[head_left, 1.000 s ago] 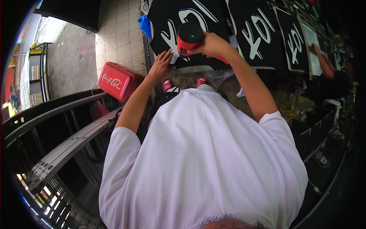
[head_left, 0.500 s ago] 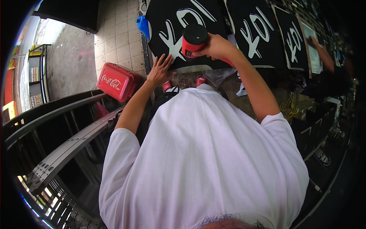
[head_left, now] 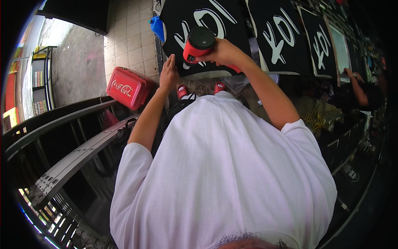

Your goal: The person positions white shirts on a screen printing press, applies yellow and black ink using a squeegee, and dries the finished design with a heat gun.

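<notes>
My right hand (head_left: 226, 53) is wrapped round the handle of a red and black heat gun (head_left: 195, 50), held over the nearest black fabric panel (head_left: 174, 25). The gun's round black end faces up and its body hides part of the panel's white lettering. My left hand (head_left: 169, 75) is at the panel's lower left edge, fingers stretched out and close together, holding nothing visible. Whether its fingertips touch the fabric is hard to tell.
More black panels with white lettering (head_left: 278, 37) lie in a row to the right. Beyond them a co-worker's arm (head_left: 358, 89) shows. A red cooler box (head_left: 127, 87) stands on the left, near a metal railing (head_left: 78, 155). A blue jug (head_left: 156, 28) sits beside the panel.
The heat gun and my right hand have moved left and slightly nearer. My left hand has drawn back from the panel to its edge, fingers closer together. The co-worker's arm has come nearer.
</notes>
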Action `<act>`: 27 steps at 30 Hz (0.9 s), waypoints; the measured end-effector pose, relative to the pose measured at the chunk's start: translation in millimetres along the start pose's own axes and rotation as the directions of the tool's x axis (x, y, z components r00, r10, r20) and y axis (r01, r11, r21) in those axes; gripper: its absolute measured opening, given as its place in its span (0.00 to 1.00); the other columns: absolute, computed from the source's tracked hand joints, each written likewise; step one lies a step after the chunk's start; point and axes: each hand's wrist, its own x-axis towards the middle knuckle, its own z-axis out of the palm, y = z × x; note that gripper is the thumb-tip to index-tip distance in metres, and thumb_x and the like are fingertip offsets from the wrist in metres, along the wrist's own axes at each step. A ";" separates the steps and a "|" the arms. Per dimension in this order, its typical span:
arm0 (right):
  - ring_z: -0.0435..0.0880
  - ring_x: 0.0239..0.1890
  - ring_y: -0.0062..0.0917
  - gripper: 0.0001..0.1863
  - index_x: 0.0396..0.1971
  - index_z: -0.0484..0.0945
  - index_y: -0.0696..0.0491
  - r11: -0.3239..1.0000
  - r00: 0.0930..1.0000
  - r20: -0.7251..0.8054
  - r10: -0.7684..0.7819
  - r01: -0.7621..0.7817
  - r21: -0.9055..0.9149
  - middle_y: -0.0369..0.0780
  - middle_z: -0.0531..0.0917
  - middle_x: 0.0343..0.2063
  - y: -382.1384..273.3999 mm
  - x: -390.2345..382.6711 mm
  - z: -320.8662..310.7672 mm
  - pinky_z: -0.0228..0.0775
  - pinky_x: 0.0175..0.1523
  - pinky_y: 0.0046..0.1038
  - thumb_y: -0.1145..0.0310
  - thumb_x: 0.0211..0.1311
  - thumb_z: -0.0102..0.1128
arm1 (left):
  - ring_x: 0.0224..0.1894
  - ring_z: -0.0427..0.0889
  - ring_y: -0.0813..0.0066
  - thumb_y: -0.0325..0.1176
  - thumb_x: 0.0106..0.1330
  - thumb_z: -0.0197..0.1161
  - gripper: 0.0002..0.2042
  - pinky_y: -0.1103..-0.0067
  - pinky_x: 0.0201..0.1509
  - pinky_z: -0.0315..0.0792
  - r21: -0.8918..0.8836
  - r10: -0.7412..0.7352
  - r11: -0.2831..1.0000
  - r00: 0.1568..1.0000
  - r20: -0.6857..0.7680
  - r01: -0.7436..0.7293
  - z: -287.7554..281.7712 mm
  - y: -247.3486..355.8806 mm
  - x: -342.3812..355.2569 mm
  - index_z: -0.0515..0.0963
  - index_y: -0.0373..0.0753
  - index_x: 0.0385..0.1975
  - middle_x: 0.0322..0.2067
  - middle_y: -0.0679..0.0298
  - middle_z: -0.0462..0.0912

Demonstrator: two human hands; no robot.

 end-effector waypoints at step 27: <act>0.85 0.46 0.49 0.51 0.65 0.57 0.57 0.949 0.887 -0.411 -0.211 0.085 -0.303 0.53 0.86 0.39 8.6 23.2 -26.2 0.78 0.50 0.42 0.45 0.49 0.76 | 0.67 0.67 0.48 0.31 0.61 0.64 0.23 0.65 0.71 0.63 0.019 0.192 0.980 0.968 0.163 -0.198 9.8 21.0 12.4 0.74 0.33 0.58 0.66 0.49 0.69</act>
